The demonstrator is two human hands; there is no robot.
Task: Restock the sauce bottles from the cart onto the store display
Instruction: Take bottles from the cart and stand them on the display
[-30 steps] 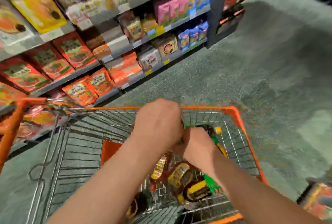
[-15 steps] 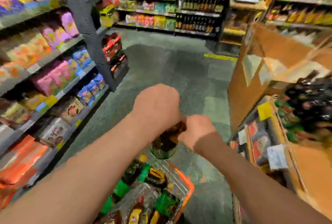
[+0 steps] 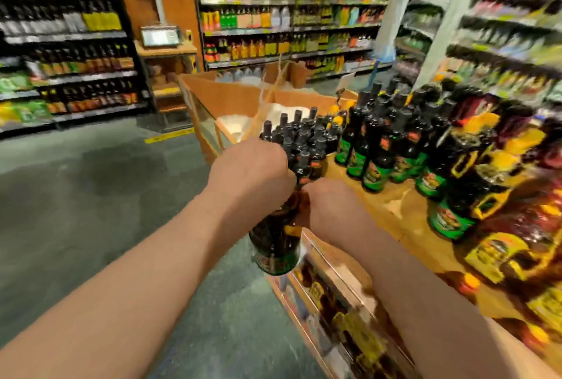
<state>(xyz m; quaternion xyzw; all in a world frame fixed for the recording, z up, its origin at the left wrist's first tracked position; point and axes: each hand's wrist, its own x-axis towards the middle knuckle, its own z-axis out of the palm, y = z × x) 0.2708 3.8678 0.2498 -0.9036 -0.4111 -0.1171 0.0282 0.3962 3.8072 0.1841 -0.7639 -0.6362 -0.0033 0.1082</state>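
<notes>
I hold a dark sauce bottle [image 3: 275, 241] with a green label by its neck, hanging just left of the wooden display table [image 3: 404, 220]. My left hand [image 3: 252, 168] wraps the bottle's top from above. My right hand [image 3: 331, 208] grips the neck from the right side; what else it holds is hidden. On the display stand several small black-capped bottles [image 3: 304, 138] and several taller green-labelled bottles [image 3: 374, 147]. The cart is out of view.
Larger bottles with yellow labels [image 3: 498, 244] crowd the display's right side, blurred. A lower display tier [image 3: 337, 296] holds more bottles. An open cardboard box [image 3: 243, 98] sits behind the display. Stocked shelves [image 3: 289, 13] line the back, with grey floor [image 3: 91, 196] to the left.
The view swung right from the cart and aisle shelves to the wooden display. Both hands lifted the bottle out of the cart and carried it up beside the display's edge.
</notes>
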